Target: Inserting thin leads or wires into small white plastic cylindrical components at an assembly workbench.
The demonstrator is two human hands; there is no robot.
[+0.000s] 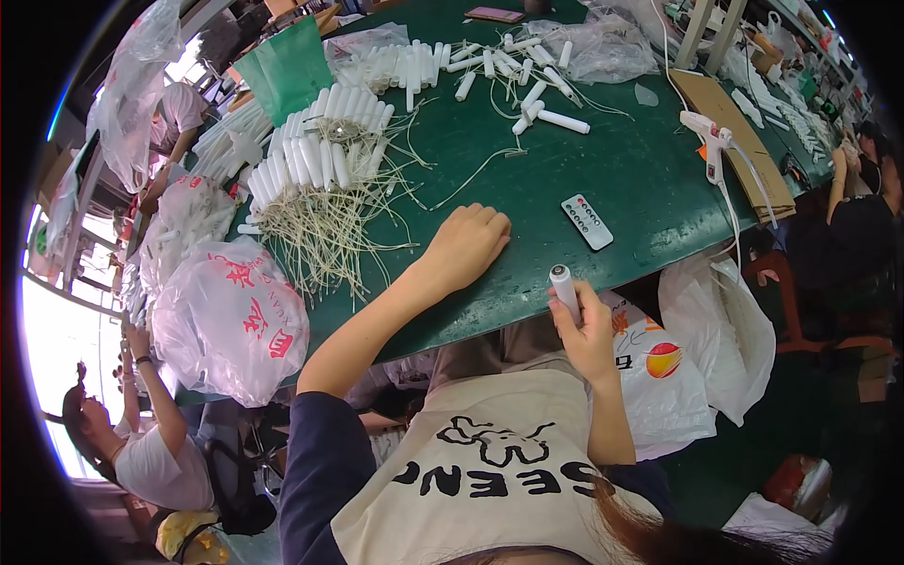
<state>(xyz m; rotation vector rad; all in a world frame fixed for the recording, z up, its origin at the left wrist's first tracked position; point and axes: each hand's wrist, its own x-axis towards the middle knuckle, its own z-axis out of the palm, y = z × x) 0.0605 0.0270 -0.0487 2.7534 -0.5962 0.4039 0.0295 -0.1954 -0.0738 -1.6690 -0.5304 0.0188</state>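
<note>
One remote lies beyond the right hand's white tube.

A white glue gun is lying beside brown cardboard toward the right of a green surface, while crumpled clear plastic is spreading along the far side. A green plastic sheet is showing at far left; nearer, a red-printed plastic bag is bulging. White bags are bunching near a red chair, as a co-worker at left is holding both arms up.
</note>
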